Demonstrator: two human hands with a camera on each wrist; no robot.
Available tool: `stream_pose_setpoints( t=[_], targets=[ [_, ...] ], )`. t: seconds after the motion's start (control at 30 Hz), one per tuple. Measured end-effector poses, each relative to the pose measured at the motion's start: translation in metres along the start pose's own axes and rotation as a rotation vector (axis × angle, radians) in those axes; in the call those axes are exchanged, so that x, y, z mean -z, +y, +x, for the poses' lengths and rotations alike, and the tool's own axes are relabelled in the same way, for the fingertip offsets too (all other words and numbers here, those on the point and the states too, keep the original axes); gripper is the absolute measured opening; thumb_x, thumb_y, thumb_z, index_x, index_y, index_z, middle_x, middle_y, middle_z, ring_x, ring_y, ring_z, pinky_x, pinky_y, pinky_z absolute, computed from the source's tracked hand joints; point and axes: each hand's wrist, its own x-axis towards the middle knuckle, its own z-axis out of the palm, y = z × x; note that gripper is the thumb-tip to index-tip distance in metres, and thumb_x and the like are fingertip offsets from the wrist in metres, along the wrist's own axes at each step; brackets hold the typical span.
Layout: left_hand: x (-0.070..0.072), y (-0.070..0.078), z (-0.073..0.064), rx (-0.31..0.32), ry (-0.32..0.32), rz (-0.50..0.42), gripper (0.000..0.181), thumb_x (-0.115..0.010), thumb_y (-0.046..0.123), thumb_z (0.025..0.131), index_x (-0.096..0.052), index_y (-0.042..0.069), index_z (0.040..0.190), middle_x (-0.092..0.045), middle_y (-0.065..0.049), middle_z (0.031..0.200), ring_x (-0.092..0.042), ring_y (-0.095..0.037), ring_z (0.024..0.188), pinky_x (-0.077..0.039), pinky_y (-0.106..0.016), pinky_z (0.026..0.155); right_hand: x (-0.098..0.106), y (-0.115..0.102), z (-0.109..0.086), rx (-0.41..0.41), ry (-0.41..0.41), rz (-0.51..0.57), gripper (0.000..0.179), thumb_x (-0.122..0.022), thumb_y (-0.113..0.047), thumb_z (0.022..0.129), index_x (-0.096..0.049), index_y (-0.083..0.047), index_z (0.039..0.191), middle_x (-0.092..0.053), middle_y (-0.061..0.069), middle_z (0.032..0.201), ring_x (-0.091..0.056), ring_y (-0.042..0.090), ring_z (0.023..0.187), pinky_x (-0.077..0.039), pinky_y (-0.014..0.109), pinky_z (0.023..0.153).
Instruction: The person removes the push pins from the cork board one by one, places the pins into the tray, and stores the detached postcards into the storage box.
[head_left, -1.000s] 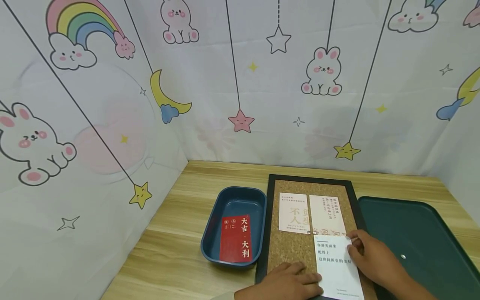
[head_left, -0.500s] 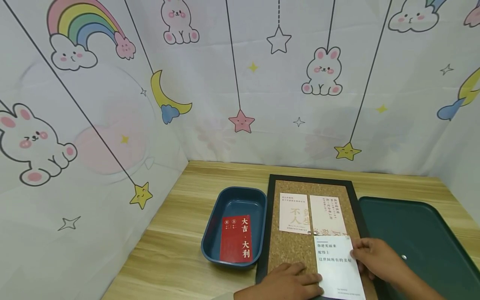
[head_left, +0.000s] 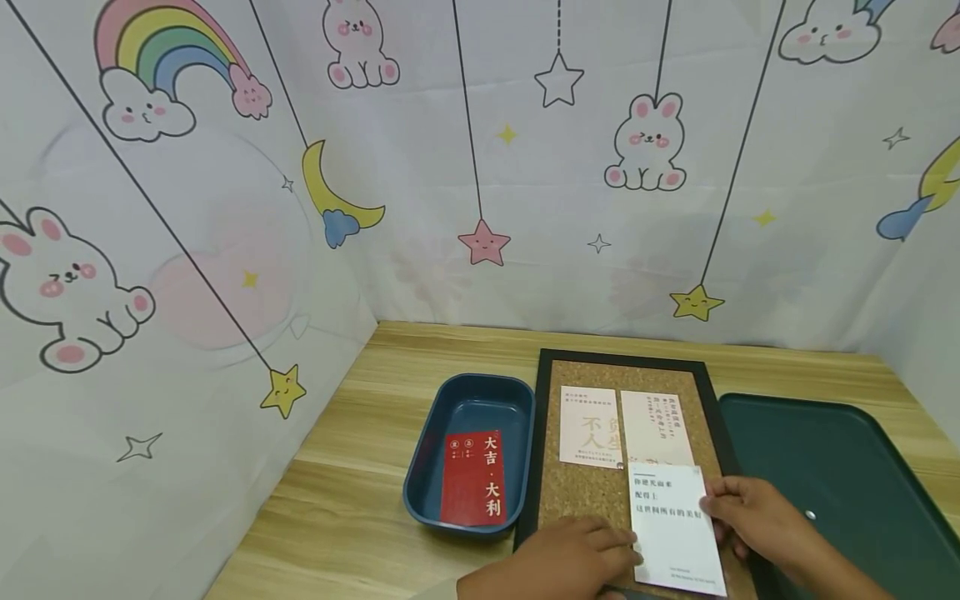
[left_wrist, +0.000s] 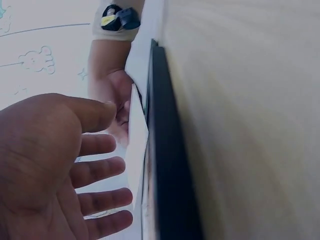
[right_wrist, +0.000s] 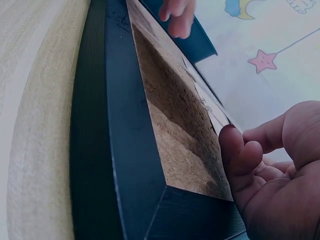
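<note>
A white card [head_left: 675, 533] with dark lettering is slightly raised and tilted over the lower right of the black-framed cork board [head_left: 573, 496]. My right hand [head_left: 765, 517] pinches the card's right edge between thumb and fingers. At its left edge is my left hand [head_left: 562, 558], low over the board's bottom. The left wrist view shows the left fingers [left_wrist: 102, 170] relaxed and nearly straight beside the card [left_wrist: 136, 155]. Two pale cards, a left one [head_left: 588, 425] and a right one [head_left: 654, 425], lie on the upper cork; the white card overlaps the right one's bottom.
Left of the board stands a blue bin [head_left: 420, 454] with a red card [head_left: 474, 479] in it. A dark green tray [head_left: 817, 450] lies to the right. The wooden table [head_left: 330, 492] ends at patterned fabric walls [head_left: 420, 167].
My right hand has moved from the white card's upper right corner down to its side edge. The card has come up and shifted slightly away from me. My left hand has shifted slightly.
</note>
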Motion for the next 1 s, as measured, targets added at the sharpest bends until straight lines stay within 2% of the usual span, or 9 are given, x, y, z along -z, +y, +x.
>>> stream_pose_setpoints(
  t=[0.17, 0.4, 0.6, 0.83, 1.0],
  targets=[
    [0.015, -0.003, -0.007, 0.076, 0.104, 0.012, 0.041, -0.059, 0.043, 0.103, -0.062, 0.026, 0.140, -0.057, 0.014, 0.140, -0.048, -0.003, 0.130, -0.040, -0.025, 0.107, 0.000, 0.001, 0.000, 0.001, 0.018, 0.019, 0.029, -0.057, -0.008, 0.102, -0.058, 0.012, 0.123, -0.063, 0.012, 0.079, -0.056, 0.023, 0.064, -0.048, 0.034, 0.052],
    [0.031, -0.014, -0.017, 0.157, 0.319, 0.018, 0.026, -0.063, 0.030, 0.101, -0.070, 0.020, 0.124, -0.064, 0.008, 0.130, -0.055, -0.008, 0.125, -0.045, -0.029, 0.103, 0.001, 0.002, 0.001, -0.009, 0.042, 0.024, 0.037, -0.058, -0.010, 0.102, -0.054, 0.015, 0.129, -0.063, 0.011, 0.082, -0.055, 0.022, 0.064, -0.048, 0.034, 0.053],
    [0.039, -0.030, -0.031, 0.266, 0.428, -0.021, 0.021, -0.068, 0.024, 0.097, -0.073, 0.016, 0.117, -0.068, 0.004, 0.125, -0.060, -0.012, 0.118, -0.049, -0.032, 0.099, 0.001, 0.002, 0.000, -0.017, 0.054, 0.035, 0.039, -0.058, -0.010, 0.102, -0.052, 0.016, 0.130, -0.063, 0.011, 0.081, -0.054, 0.021, 0.062, -0.047, 0.033, 0.052],
    [0.049, -0.052, -0.052, 0.388, 0.619, -0.021, 0.013, -0.072, 0.017, 0.094, -0.076, 0.012, 0.106, -0.069, -0.001, 0.123, -0.064, -0.020, 0.112, -0.052, -0.041, 0.095, 0.002, 0.003, -0.002, -0.015, 0.058, 0.044, 0.041, -0.056, -0.011, 0.103, -0.049, 0.017, 0.133, -0.062, 0.012, 0.081, -0.052, 0.020, 0.060, -0.047, 0.033, 0.052],
    [0.052, -0.069, -0.064, 0.511, 0.678, -0.009, 0.010, -0.074, 0.015, 0.092, -0.077, 0.014, 0.101, -0.071, -0.002, 0.120, -0.065, -0.023, 0.110, -0.054, -0.043, 0.091, 0.003, 0.003, -0.004, -0.016, 0.054, 0.049, 0.042, -0.056, -0.010, 0.103, -0.048, 0.018, 0.133, -0.062, 0.012, 0.082, -0.051, 0.020, 0.060, -0.047, 0.034, 0.053]
  ],
)
